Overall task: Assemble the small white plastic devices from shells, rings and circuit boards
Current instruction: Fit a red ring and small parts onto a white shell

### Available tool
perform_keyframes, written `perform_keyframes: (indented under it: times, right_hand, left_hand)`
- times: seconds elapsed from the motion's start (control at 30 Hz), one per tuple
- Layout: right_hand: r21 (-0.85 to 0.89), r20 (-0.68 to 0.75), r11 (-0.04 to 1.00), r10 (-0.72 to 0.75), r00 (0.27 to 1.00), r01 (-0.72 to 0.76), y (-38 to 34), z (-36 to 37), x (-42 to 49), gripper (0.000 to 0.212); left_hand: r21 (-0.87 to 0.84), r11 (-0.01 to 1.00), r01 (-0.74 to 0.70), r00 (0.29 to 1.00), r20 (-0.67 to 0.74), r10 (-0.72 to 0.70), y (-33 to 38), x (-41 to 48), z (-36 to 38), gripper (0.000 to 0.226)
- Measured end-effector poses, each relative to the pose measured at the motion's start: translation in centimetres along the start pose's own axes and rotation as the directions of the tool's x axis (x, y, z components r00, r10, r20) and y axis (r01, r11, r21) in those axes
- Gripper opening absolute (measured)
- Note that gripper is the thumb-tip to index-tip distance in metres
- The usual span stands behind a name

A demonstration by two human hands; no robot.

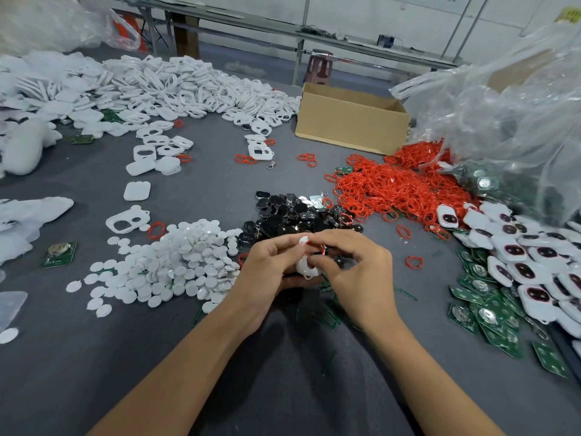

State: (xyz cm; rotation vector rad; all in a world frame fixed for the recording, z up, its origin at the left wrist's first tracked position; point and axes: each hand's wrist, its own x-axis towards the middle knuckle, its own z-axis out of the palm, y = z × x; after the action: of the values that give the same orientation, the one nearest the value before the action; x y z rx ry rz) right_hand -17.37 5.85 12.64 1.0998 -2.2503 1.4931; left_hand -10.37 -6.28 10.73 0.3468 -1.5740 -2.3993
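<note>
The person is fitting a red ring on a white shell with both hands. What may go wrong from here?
The red ring, which the right hand pinches onto the white shell in the left hand, may seat crookedly or spring off. If dropped, it could vanish among the black parts behind.

I work on a grey table top (220, 190). Toward its far right stands an open cardboard box (349, 124), upright. Just right of the box slumps a big clear plastic bag (509, 121), crumpled. A second plastic bag (63, 23) bulges at the far left corner, with something orange (125, 29) showing by its handle. A small metal clasp (271, 165) lies alone on the grey, nearer me than the box.

Beyond the table, a long metal-framed bench (251, 25) runs along the pale wall, carrying a dark cable (314, 29) and a small dark-blue object (386, 40). A reddish-brown stool (319, 67) stands by it. A yellow notice (570, 14) sits top right, too blurred to read.
</note>
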Motion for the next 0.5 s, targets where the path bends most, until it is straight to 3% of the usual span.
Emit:
perform_keyframes:
  times: [0.23, 0.5]
  right_hand:
    - [0.133, 0.032, 0.989, 0.065, 0.997, -0.069, 0.34, -0.02, 0.11, 0.035]
    - [0.345, 0.131, 0.928, 0.099, 0.986, -0.139, 0.78, -0.36, 0.49, 0.038]
  left_hand:
    - [-0.043, 0.999, -0.001, 1.000, 0.003, 0.001, -0.20, 0.10, -0.26, 0.026]
    - [-0.156, 0.986, 0.054, 0.994, 0.098, -0.039, 0.25, -0.12, -0.91, 0.033]
